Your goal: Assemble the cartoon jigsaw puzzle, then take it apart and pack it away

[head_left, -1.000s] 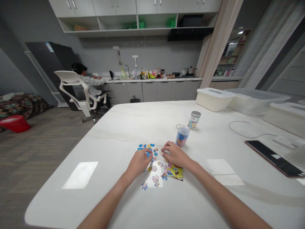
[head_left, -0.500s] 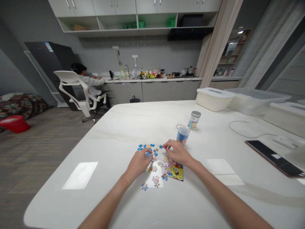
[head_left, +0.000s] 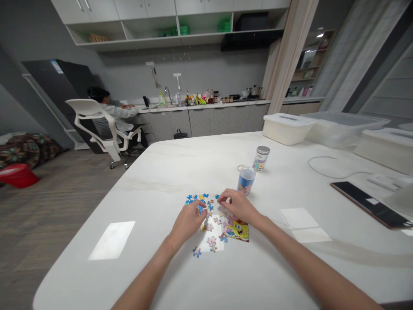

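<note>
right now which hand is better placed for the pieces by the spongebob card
Probably the right hand: it's just above the SpongeBob card, beside those jigsaw pieces; the left hand is farther off, at a blue piece.

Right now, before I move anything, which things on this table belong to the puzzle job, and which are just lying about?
In use: left hand, right hand, jigsaw puzzle pieces, SpongeBob picture card, probably the printed cup and silver-capped printed canister.
Lying about: white lidded plastic box, dark tablet, white cable.
</note>
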Demonstrator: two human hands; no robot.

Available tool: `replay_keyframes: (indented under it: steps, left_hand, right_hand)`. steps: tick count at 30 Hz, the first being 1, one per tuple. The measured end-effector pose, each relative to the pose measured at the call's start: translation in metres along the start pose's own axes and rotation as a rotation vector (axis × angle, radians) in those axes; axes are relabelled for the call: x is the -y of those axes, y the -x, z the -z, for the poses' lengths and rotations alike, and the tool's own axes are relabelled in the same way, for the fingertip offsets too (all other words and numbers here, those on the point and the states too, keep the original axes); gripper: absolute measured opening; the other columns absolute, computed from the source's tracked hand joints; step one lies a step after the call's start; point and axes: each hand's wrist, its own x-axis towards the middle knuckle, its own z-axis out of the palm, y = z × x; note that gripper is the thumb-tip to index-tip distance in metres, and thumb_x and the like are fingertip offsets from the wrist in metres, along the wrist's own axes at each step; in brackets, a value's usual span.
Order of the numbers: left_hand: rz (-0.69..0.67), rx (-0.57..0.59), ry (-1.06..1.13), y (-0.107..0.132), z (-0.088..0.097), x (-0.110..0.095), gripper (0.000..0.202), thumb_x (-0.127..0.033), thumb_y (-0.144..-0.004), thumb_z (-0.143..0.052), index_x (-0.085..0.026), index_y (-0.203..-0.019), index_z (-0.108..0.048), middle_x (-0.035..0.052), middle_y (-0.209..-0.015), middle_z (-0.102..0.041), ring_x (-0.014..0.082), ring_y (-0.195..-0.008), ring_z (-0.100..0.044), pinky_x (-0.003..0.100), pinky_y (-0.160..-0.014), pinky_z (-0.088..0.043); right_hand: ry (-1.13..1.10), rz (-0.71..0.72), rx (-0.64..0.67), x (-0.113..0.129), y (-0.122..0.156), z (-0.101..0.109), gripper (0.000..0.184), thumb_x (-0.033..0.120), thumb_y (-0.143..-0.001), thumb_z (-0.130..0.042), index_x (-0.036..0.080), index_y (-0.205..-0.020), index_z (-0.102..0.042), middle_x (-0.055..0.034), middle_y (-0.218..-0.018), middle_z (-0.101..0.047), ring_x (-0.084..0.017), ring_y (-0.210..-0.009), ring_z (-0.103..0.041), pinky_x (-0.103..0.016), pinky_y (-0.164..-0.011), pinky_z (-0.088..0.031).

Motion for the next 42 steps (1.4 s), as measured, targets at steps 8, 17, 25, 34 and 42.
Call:
replay_keyframes:
  steps: [8,17,25,34,42]
  left_hand:
    - [0.003,-0.004,-0.037,0.0,0.004,-0.001,0.023,-0.033,-0.084,-0.047,-0.019,-0.086,-0.065,-0.0057,-0.049,-0.043,0.0139,-0.05,-0.044,0.025,-0.052,-0.028]
    - [-0.285,0.54,-0.065,0.011,0.032,-0.002,0.019,-0.035,-0.069,-0.072,-0.023,-0.084,-0.071,-0.0078,-0.052,-0.038,0.0099,-0.05,-0.036,0.022,-0.053,-0.026]
    - [-0.326,0.585,-0.071,0.012,0.019,-0.002,0.014,-0.032,-0.075,-0.067,-0.023,-0.085,-0.072,-0.0059,-0.056,-0.047,0.0106,-0.054,-0.043,0.022,-0.057,-0.032]
    - [-0.292,0.634,-0.035,0.011,0.021,-0.005,0.015,-0.03,-0.077,-0.065,-0.02,-0.086,-0.071,-0.0049,-0.059,-0.058,0.0092,-0.052,-0.047,0.02,-0.055,-0.034]
    - [-0.152,0.434,0.056,0.006,0.023,-0.003,0.013,-0.03,-0.074,-0.065,-0.018,-0.074,-0.069,-0.0082,-0.049,-0.04,0.0084,-0.048,-0.037,0.022,-0.05,-0.026]
  right_hand:
    - [0.152,0.087,0.085,0.0,0.001,0.008,0.028,0.004,-0.078,-0.053,0.02,-0.085,-0.074,-0.0059,-0.101,-0.07,-0.021,-0.097,-0.062,-0.034,-0.088,-0.046]
    - [0.2,0.024,0.311,0.01,0.011,0.016,0.004,0.018,-0.075,-0.066,0.019,-0.078,-0.069,-0.0047,-0.092,-0.063,-0.017,-0.081,-0.061,-0.025,-0.07,-0.045]
    - [0.07,0.088,0.16,0.013,0.006,0.008,0.013,0.008,-0.079,-0.058,0.017,-0.081,-0.067,-0.0028,-0.081,-0.064,-0.015,-0.074,-0.06,-0.025,-0.069,-0.044]
    - [0.199,0.186,0.167,0.009,0.006,0.006,0.025,0.002,-0.08,-0.053,0.018,-0.085,-0.071,-0.0064,-0.094,-0.067,-0.019,-0.093,-0.061,-0.03,-0.083,-0.046]
    - [-0.023,0.188,0.49,0.033,0.015,0.001,0.01,0.027,-0.076,-0.071,0.018,-0.079,-0.073,-0.0016,-0.077,-0.062,-0.013,-0.071,-0.057,-0.022,-0.063,-0.042]
